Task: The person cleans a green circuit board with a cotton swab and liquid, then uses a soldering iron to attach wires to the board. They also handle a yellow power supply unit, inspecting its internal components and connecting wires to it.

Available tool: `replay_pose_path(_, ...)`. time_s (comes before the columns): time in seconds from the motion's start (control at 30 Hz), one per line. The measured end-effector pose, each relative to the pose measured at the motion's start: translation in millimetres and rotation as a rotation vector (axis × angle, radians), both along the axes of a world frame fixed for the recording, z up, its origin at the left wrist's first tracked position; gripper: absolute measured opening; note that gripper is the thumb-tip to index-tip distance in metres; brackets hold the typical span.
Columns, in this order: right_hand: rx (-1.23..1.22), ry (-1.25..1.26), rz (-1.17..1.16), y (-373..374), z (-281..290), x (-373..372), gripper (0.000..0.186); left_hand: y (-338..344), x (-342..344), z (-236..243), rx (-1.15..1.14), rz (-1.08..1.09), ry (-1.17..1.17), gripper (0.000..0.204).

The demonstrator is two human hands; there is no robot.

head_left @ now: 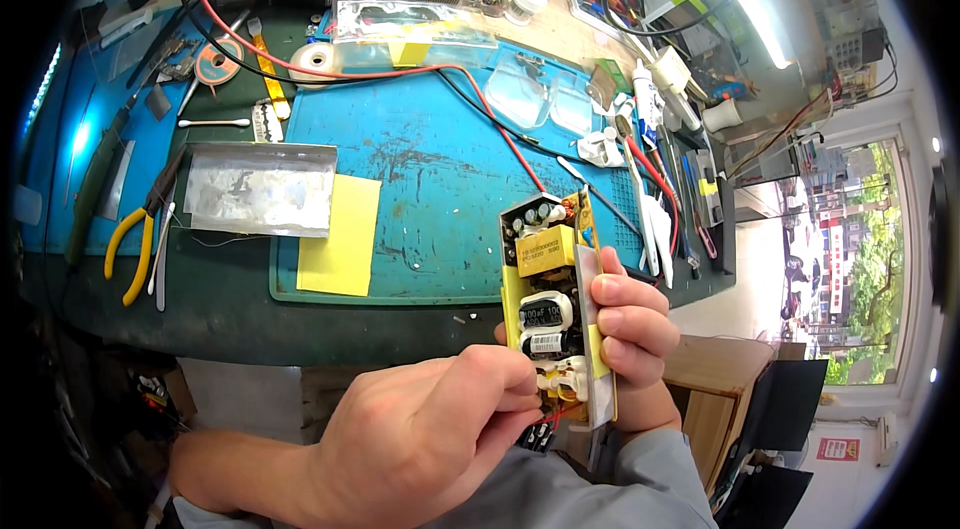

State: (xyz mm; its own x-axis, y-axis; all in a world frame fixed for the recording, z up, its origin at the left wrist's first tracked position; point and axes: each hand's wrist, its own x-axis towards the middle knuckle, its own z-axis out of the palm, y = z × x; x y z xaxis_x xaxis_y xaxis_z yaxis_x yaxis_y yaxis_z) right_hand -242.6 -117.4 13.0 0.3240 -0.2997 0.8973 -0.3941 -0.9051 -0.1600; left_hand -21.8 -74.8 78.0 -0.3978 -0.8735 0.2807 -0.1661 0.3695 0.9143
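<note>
A window [868,259] lights the right side of the room, and a dark green bench surface [235,304] carries a scuffed blue mat [420,169]. One shallow metal shell [262,194], its inner face blotched with white, lies at the mat's left edge, partly over one yellow sheet [338,254]. Two clear plastic trays [518,94] sit side by side near the mat's upper right. The right hand [635,324] is closed around the side of one circuit board [560,279], its fingers curled over the long plate on that edge, holding the board tilted up off the bench, in front of the mat's lower edge. The left hand [430,419] is curled, thumb and index drawn close together at the board's lower end, just beside red wires [552,419]; whether they pinch anything, I cannot tell. The board carries one yellow block [546,252] and, below it, two cylinders [545,314]. On the left lie one pair of yellow-handled pliers [130,259] and one orange spool [220,62]; one white roll [315,62] stands farther right.
</note>
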Motion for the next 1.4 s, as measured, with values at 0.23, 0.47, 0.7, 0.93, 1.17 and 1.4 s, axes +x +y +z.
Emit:
replay_pose_path(0.23,0.004,0.035,-0.023,3.9,-0.5,-5.8,0.062,-2.3,1.1,-0.8,0.016,-0.019,0.003,0.039)
replay_pose_path(0.47,0.049,0.075,-0.079,14.5,-6.0,-14.9,0.065,-4.0,2.6,-9.2,-0.065,-0.053,0.047,0.039)
replay_pose_path(0.7,0.078,0.093,-0.123,18.9,-12.8,-17.3,0.074,-5.1,6.1,-5.1,-0.105,-0.070,-0.061,0.038)
replay_pose_path(0.93,0.085,0.187,-0.227,14.7,-6.4,-16.9,0.091,-11.2,0.5,8.7,-0.064,-0.031,-0.036,0.037)
replay_pose_path(1.17,0.108,0.215,-0.142,10.3,6.2,-16.4,0.071,-21.1,2.5,5.3,-0.023,-0.102,-0.012,0.036)
replay_pose_path(1.4,0.074,0.107,0.058,-5.7,13.4,-9.4,0.037,-25.6,3.5,9.4,0.236,-0.132,0.023,0.041)
